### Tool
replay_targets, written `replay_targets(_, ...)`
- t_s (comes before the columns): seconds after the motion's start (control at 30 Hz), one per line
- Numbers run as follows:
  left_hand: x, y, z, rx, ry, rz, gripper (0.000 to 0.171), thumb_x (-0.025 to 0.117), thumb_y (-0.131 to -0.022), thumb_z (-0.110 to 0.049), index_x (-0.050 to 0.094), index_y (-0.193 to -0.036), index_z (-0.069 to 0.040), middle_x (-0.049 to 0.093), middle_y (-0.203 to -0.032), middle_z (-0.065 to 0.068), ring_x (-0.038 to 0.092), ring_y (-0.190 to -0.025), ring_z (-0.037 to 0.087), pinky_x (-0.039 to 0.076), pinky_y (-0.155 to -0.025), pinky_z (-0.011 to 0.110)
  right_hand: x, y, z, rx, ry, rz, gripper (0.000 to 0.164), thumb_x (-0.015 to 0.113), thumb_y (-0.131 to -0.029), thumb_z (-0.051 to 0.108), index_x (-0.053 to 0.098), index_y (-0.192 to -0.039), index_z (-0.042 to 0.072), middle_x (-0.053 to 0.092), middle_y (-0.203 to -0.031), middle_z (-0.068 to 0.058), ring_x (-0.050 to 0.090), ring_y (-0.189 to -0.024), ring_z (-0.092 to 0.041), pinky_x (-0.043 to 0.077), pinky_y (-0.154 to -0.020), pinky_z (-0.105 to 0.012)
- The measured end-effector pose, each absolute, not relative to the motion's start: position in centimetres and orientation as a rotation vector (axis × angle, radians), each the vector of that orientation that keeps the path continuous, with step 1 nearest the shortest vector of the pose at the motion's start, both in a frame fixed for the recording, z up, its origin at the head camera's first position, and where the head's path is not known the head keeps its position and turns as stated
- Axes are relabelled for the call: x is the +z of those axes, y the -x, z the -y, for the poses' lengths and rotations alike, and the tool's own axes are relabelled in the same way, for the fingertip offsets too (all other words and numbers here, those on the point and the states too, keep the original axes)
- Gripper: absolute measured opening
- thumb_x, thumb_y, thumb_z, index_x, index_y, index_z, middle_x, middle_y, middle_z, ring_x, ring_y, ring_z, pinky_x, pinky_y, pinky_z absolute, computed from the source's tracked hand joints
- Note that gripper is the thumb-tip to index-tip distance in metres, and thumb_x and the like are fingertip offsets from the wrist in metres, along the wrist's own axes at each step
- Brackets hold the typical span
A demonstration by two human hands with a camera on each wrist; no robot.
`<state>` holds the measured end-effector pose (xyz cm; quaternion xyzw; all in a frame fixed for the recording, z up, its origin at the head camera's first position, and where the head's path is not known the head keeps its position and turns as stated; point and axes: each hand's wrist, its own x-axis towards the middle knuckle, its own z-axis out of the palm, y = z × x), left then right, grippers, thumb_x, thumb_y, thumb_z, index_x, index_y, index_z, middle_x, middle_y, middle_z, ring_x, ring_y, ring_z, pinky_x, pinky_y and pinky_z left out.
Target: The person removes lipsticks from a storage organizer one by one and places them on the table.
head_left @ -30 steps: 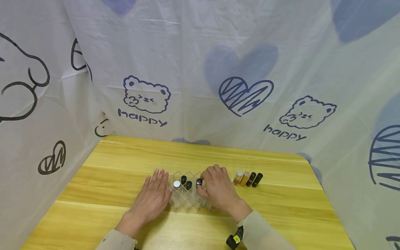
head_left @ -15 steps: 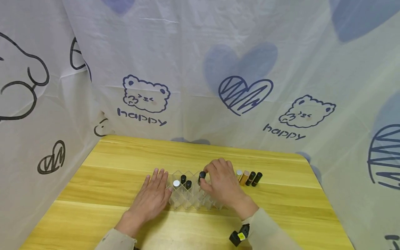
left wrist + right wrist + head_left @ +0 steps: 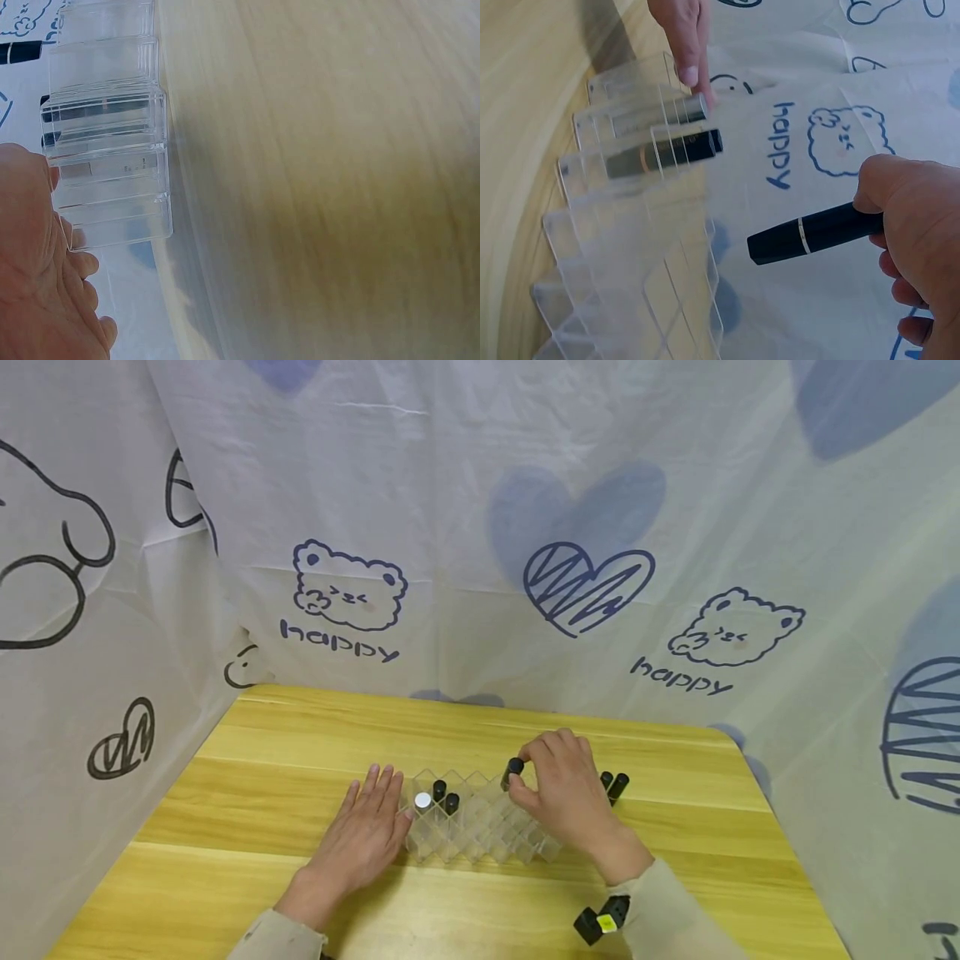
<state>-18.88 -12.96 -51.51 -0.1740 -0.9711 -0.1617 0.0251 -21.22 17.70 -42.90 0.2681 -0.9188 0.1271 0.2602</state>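
Observation:
My right hand pinches a black lipstick tube by its upper end, raised over the back right part of a clear organizer with diamond-shaped compartments. In the right wrist view this lipstick shows a thin silver ring and hangs apart from the compartments. Flat on the table at the organizer's left end lies my left hand, fingers straight, with the thumb against the clear side. Standing in the left compartments are a lipstick with a silver cap and two black-capped lipsticks.
Right of the organizer, two black lipsticks lie side by side on the wooden table, partly behind my right hand. A white cloth with drawn bears and hearts hangs along the back and sides of the table.
My right hand has lifted the black lipstick up out of its compartment and carried it to the right, now covering the silver and gold lipsticks on the table. The left hand stays in place.

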Motion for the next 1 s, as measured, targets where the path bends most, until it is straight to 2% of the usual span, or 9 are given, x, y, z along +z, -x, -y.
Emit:
replay_targets(0.27, -51.5, 18.8, 13.0, -0.495, 0.530, 3.005, 0.064, 0.037, -0.115, -0.038, 0.029, -0.163, 0.003, 0.027, -0.171, 0.024, 0.017, -0.162, 0.041, 0.015, -0.132, 0.060, -42.8, 21.0, -20.4, 0.331, -0.631, 2.535, 0.027, 0.082, -0.089, 0.026, 0.069, -0.100, 0.005, 0.067, -0.098, -0.007, 0.057, -0.095, -0.030, 0.043, -0.082, -0.042)
replay_targets(1.0, -51.5, 18.8, 13.0, -0.492, 0.535, 3.009, 0.065, 0.036, -0.115, -0.039, 0.027, -0.164, 0.002, 0.026, -0.171, 0.024, 0.015, -0.162, 0.040, 0.014, -0.132, 0.059, -45.7, 20.2, -25.2, 0.338, -0.542, 2.548, 0.025, 0.083, -0.086, 0.021, 0.070, -0.094, 0.001, 0.065, -0.090, -0.009, 0.052, -0.085, -0.029, 0.040, -0.076, -0.041)
